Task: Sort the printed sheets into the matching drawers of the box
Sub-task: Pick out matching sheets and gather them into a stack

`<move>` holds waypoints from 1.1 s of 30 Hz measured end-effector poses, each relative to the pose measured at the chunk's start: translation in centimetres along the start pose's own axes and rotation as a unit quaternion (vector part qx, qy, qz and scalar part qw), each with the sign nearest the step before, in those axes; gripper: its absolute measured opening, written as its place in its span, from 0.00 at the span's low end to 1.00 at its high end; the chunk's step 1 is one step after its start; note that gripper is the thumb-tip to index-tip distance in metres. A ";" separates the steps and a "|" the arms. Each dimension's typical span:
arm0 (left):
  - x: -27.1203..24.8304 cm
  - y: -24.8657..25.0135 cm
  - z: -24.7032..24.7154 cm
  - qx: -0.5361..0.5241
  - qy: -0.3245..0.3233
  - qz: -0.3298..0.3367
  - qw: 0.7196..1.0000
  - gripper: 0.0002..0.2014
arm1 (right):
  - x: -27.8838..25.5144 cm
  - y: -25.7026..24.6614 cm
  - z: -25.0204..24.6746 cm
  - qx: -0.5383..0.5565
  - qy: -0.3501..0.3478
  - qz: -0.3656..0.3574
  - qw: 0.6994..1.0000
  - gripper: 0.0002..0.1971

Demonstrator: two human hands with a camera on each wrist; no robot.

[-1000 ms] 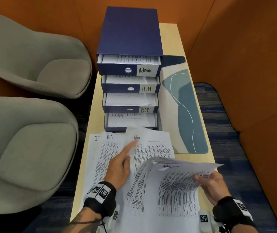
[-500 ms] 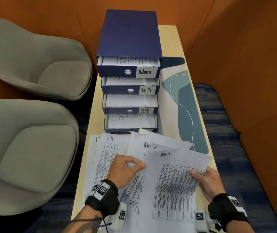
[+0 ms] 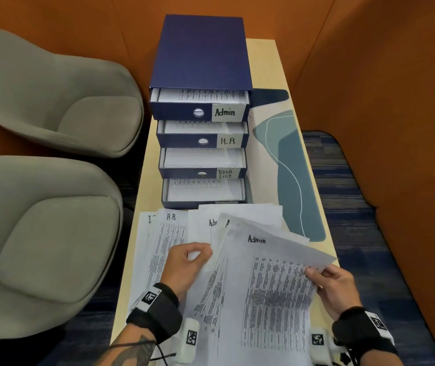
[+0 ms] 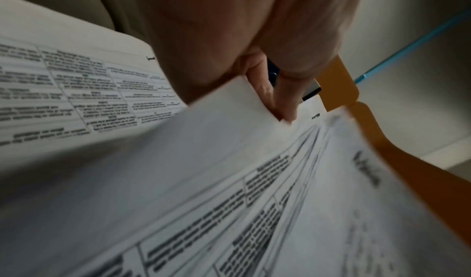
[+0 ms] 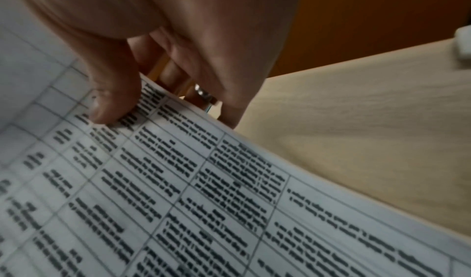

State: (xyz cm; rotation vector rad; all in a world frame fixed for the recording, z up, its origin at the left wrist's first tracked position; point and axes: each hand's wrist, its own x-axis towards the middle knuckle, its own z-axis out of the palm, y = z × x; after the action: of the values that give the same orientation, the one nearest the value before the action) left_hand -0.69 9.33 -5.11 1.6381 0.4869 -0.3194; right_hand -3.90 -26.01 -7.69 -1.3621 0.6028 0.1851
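A dark blue drawer box (image 3: pixel 202 54) stands on the narrow table with four drawers pulled out: Admin (image 3: pixel 228 112), H.R (image 3: pixel 227 141), Task List (image 3: pixel 225 173) and an unlabelled bottom one (image 3: pixel 203 191), each holding paper. Printed sheets lie fanned before it, among them an H.R sheet (image 3: pixel 170 233). My right hand (image 3: pixel 327 283) pinches the right edge of the top Admin sheets (image 3: pixel 277 286), thumb on top (image 5: pixel 114 91). My left hand (image 3: pixel 187 262) pinches the left edge of a sheet (image 4: pixel 229 108) in the fan.
Two grey armchairs (image 3: pixel 52 101) stand left of the light wooden table (image 3: pixel 264 62). A teal patterned mat (image 3: pixel 290 167) lies right of the box. Orange walls (image 3: pixel 383 75) close in the back and right; blue carpet (image 3: pixel 348 207) lies below.
My left hand pulled back from pointing at a sheet and now pinches an edge in the fan. The Admin sheets in my right hand came down flatter over the pile.
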 end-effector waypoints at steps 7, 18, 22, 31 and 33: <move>-0.1 1.3 1.2 0.092 -0.036 0.059 0.993 0.02 | -1.0 -1.4 1.7 0.047 -0.064 0.013 0.997 0.13; -0.5 0.5 0.7 0.124 -0.119 0.096 0.980 0.11 | -0.9 -0.8 1.1 0.001 0.028 0.046 0.999 0.14; -0.3 0.7 1.2 0.157 -0.078 0.091 0.980 0.23 | -1.0 -1.3 1.7 0.014 0.021 0.059 0.998 0.13; 0.4 0.2 0.7 0.143 -0.148 0.007 0.979 0.37 | -1.0 -1.3 1.3 0.085 -0.014 0.094 0.992 0.18; 0.1 0.4 0.6 0.168 -0.197 0.013 0.966 0.18 | -1.0 -1.3 1.1 0.095 -0.025 0.104 0.990 0.20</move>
State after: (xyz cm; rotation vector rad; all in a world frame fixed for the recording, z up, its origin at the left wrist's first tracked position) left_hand -0.33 8.75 -4.85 1.8456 0.1091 -0.7226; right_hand -3.80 -25.08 -5.95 -1.1062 0.7026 0.3215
